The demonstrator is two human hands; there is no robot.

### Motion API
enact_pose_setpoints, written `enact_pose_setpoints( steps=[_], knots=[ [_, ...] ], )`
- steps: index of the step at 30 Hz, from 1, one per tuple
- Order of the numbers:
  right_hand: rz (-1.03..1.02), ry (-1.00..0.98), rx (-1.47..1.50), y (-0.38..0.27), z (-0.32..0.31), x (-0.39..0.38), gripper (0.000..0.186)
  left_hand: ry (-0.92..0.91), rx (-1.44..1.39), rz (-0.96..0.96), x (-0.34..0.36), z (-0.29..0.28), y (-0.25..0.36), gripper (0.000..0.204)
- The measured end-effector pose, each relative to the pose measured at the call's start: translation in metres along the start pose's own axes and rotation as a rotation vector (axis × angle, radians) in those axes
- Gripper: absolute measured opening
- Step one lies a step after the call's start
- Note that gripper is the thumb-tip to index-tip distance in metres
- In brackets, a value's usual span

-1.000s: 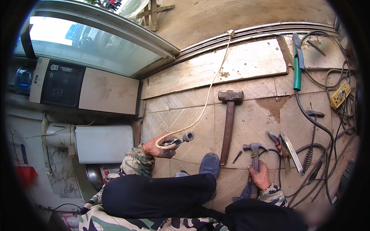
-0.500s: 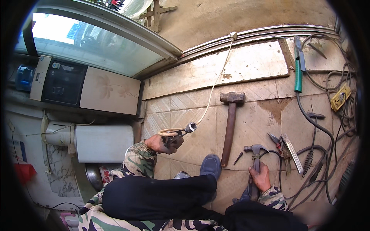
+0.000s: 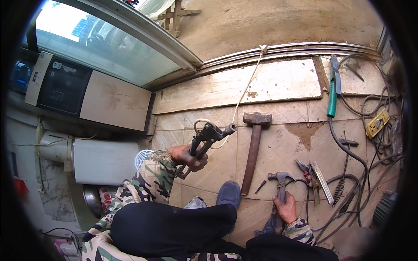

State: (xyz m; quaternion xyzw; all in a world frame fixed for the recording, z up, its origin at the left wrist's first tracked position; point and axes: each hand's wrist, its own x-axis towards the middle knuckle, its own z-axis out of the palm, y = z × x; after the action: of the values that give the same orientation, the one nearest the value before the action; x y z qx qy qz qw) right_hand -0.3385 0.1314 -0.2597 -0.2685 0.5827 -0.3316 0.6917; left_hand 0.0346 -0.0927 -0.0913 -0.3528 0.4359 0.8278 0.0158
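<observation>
My left hand [image 3: 191, 158] is closed around a black metal frame-like tool [image 3: 206, 135] with a short round tube at its far end. I cannot make out its exact kind. A beige cord [image 3: 238, 102] loops beside it and runs to a plug on the door track. Closed on its handle, my right hand [image 3: 286, 209] holds a claw hammer [image 3: 280, 177] low by my right shoe, head pointing away. Between the hands, a sledgehammer [image 3: 251, 158] lies on the tiles, and a small dark rod [image 3: 261, 186] lies nearer the claw hammer.
Pliers [image 3: 302, 168], a spring-handled chipping hammer [image 3: 338, 191], a green-handled electrode holder [image 3: 332, 99] and a yellow socket box [image 3: 377, 123] lie among tangled cables at right. A pale board [image 3: 278, 80] borders the door track. A cabinet [image 3: 111, 102] stands at left.
My left hand has raised and turned the black tool, so more of its length shows, tube end up and to the right. The right hand keeps its hold on the claw hammer. The view has shifted slightly.
</observation>
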Motion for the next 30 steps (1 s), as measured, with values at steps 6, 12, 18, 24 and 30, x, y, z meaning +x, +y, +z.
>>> enact_pose_setpoints(
  steps=[6, 12, 18, 24, 30],
  knots=[
    [0.031, 0.016, -0.032, -0.001, -0.001, 0.0, 0.017, -0.119, -0.252, -0.064, 0.014, -0.005, -0.003, 0.04],
    [0.032, 0.038, -0.06, 0.001, -0.001, 0.0, 0.017, -0.163, -0.323, -0.068, 0.02, -0.011, 0.004, 0.038],
    [0.037, 0.028, -0.03, -0.005, 0.001, -0.002, 0.017, -0.179, -0.343, -0.061, 0.021, -0.012, 0.004, 0.037],
    [0.054, 0.028, -0.025, -0.007, 0.003, -0.002, 0.016, -0.176, -0.334, -0.052, 0.021, -0.01, 0.005, 0.038],
    [0.041, 0.026, -0.057, -0.01, 0.004, -0.003, 0.017, -0.154, -0.312, -0.078, 0.021, -0.012, -0.001, 0.037]
  ],
)
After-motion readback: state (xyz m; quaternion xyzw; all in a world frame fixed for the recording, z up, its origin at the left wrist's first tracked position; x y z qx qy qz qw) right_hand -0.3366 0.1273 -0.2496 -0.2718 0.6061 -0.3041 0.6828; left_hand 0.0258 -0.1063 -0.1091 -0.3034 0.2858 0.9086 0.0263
